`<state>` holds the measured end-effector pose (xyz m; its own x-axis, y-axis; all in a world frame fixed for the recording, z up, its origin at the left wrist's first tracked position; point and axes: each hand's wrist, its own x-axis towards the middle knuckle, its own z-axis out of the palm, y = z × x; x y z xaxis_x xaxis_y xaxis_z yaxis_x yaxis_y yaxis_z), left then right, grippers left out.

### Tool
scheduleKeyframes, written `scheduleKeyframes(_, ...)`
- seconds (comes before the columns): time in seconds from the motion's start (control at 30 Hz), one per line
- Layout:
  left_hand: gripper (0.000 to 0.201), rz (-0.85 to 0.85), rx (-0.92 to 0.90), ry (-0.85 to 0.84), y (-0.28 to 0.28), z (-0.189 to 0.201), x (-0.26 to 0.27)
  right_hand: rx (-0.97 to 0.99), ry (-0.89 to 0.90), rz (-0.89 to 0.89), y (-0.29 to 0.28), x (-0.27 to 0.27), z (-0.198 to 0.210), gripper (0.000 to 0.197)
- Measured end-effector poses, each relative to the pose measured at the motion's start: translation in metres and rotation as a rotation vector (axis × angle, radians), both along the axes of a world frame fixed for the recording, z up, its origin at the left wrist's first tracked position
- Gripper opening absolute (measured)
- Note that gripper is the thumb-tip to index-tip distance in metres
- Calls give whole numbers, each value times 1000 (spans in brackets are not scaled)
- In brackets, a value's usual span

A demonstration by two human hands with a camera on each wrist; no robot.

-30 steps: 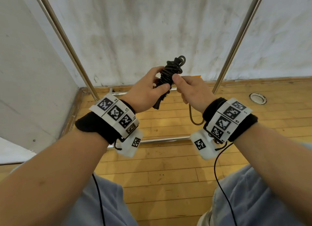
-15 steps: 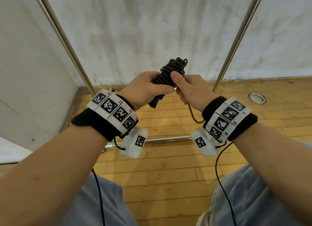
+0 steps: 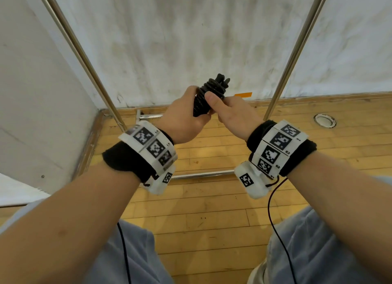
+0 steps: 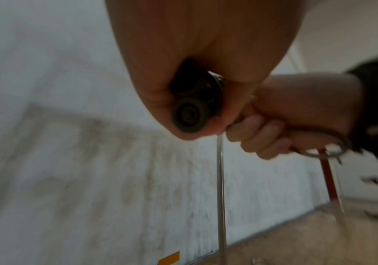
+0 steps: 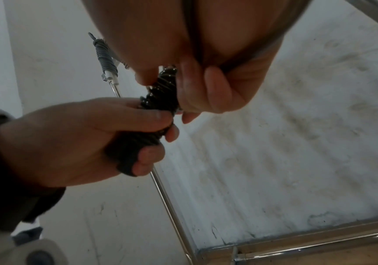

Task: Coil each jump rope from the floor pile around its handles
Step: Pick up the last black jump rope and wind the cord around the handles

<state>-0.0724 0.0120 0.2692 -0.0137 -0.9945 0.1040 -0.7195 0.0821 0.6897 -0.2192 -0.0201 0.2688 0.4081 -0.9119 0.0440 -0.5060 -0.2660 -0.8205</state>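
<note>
A black jump rope (image 3: pixel 212 88) is wound in tight coils round its two handles and is held up in front of the wall. My left hand (image 3: pixel 191 112) grips the lower part of the bundle, fingers curled round the coils (image 5: pixel 142 141). The handle's round end cap (image 4: pixel 189 114) sticks out below that fist. My right hand (image 3: pixel 220 105) pinches the upper coils with thumb and fingers (image 5: pixel 206 89). A short loose loop of rope (image 4: pixel 319 152) hangs under the right hand's curled fingers.
Two slanted metal poles (image 3: pixel 297 46) of a frame stand either side of my hands, with a low crossbar (image 3: pixel 201 174) on the wooden floor. A grey coiled rope (image 5: pixel 104 55) hangs on one pole. A round metal floor fitting (image 3: pixel 324 120) lies at the right.
Both hands have closed in on the bundle and turned it more upright. The loose loop that hung below my right hand has shortened and no longer shows in the head view.
</note>
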Motion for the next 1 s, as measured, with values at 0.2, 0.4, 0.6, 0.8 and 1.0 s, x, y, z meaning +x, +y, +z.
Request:
scheduleKeyframes(0.2,47,-34,-10,117,1,-3,-9,22,-96,-44,-1,-1,1,50)
scheduleKeyframes(0.4,52,-252,427,835,6,18,11,71,-237,108,-3,-8,4,46)
scheduleKeyframes(0.6,10,-182,149,397,5,12,0,31,-67,65,0,-8,8,54)
scheduleKeyframes(0.8,41,-79,-76,-38,6,-2,-10,18,12,8,4,-3,6,61)
scheduleKeyframes(1.0,49,-184,225,497,5,14,9,51,-158,134,0,-10,3,57)
